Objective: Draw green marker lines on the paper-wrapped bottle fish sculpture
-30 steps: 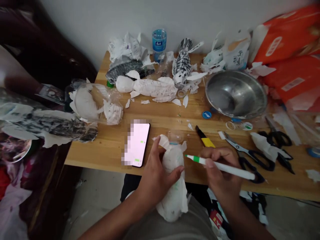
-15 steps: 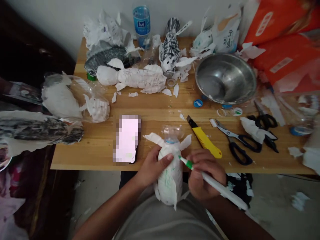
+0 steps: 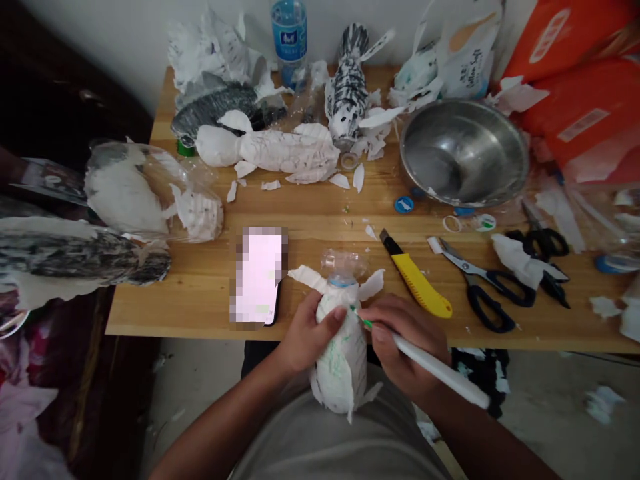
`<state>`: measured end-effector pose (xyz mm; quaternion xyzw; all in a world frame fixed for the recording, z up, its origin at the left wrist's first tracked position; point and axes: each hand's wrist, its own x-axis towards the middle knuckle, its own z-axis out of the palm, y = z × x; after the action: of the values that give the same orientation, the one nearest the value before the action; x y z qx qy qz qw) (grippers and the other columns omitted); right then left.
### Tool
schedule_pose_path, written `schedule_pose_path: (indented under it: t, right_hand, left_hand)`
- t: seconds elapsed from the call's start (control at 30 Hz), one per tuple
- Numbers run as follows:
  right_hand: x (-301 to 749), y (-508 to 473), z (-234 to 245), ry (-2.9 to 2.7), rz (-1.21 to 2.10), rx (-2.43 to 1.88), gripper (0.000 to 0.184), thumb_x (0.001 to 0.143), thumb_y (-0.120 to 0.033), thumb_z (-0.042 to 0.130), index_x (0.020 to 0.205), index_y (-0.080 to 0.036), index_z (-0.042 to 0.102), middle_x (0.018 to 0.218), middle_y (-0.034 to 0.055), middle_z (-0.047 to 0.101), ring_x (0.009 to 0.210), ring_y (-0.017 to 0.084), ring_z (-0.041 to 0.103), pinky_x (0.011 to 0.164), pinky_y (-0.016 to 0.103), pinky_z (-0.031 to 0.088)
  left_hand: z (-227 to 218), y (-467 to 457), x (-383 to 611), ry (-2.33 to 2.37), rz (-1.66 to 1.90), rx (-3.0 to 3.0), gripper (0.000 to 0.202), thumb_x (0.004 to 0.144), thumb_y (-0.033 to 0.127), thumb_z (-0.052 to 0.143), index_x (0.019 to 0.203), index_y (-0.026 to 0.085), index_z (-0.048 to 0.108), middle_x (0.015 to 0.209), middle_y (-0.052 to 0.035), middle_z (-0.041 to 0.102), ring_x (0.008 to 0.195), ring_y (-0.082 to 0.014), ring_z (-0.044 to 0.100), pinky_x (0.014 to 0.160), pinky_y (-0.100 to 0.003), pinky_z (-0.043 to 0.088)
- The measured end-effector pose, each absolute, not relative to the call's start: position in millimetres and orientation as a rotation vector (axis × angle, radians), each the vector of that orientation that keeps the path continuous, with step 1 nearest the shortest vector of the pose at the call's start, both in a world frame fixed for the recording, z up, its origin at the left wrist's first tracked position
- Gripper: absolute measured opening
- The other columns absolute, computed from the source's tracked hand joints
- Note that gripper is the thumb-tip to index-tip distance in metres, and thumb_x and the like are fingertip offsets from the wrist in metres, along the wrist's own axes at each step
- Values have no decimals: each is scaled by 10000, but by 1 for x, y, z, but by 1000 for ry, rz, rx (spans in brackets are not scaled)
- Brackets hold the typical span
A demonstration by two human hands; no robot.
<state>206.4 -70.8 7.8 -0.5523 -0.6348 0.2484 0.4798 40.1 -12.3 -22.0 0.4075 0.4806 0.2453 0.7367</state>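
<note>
My left hand is wrapped round a plastic bottle covered in white paper, shaped like a fish, with faint green lines on it. It rests at the table's front edge over my lap. My right hand grips a white marker with a green tip. The tip touches the paper near the bottle's neck, just beside my left thumb. The bottle's clear neck and two paper fins stick out above my hands.
A lit phone lies left of the bottle. A yellow box cutter, black scissors and a steel bowl sit to the right. Several paper-covered fish figures and paper scraps crowd the wooden table's back and left.
My right hand has brought the marker tip in from the right onto the paper-covered bottle. The view shifted down and left, and the bottle sits more upright.
</note>
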Motion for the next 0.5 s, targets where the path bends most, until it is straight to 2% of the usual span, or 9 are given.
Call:
schedule_pose_path:
  t: [0.23,0.5]
  right_hand:
    - [208,-68,6,-1496,634,-1365,169,958,-129,545,1001,-218,682,819,18,670,723,158,626,642,282,507]
    - [210,-67,5,-1460,685,-1379,151,974,-155,562,991,-229,694,848,16,686,775,161,639,692,289,513]
  left_hand:
    - [-23,-12,39,1052,530,881,703,730,730,712,1078,120,682,959,-108,750,817,-231,642,765,-340,537]
    - [-26,-12,35,1052,555,850,636,737,684,734,1065,140,701,972,-96,758,862,-255,654,790,-344,518]
